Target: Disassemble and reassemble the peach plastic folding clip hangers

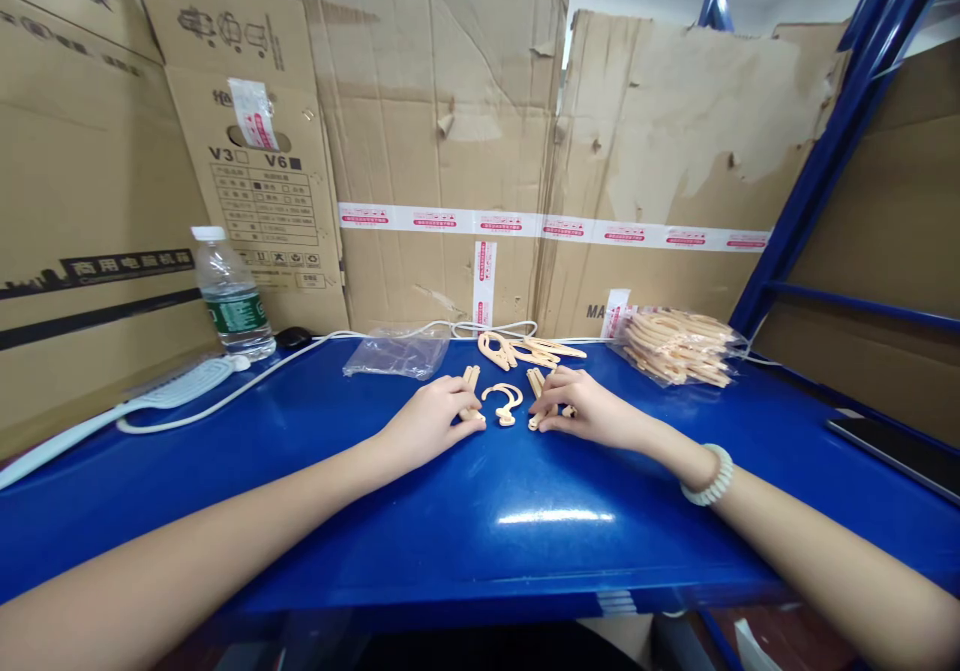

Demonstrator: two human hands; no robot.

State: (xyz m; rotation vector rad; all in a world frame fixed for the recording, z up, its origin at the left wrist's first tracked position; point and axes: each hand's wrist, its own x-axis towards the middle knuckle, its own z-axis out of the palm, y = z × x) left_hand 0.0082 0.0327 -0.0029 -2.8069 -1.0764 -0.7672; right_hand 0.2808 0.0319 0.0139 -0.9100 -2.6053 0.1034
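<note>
Between my hands a beige plastic hanger hook (pixel 506 406) lies on the blue tabletop (pixel 450 531). My left hand (pixel 431 413) is closed, its thumb and fingers gripping a slim beige hanger arm (pixel 471 377) just left of the hook. On the other side, my right hand (pixel 581 406) pinches a matching hanger arm (pixel 535 381); a small beige bit also shows under its fingers. Both arms point away from me, apart from the hook. Behind them rest folding hangers (pixel 525 351) of the same colour. My fingers partly cover both held pieces.
A clear bag of beige hangers (pixel 675 346) sits at the back right, and a flat plastic bag (pixel 397 353) at the back left. Leftward are a water bottle (pixel 236 296), a hairbrush (pixel 176 388) and a white cable (pixel 225 408). A phone (pixel 900 451) lies far right. Cardboard (pixel 442 131) walls the back.
</note>
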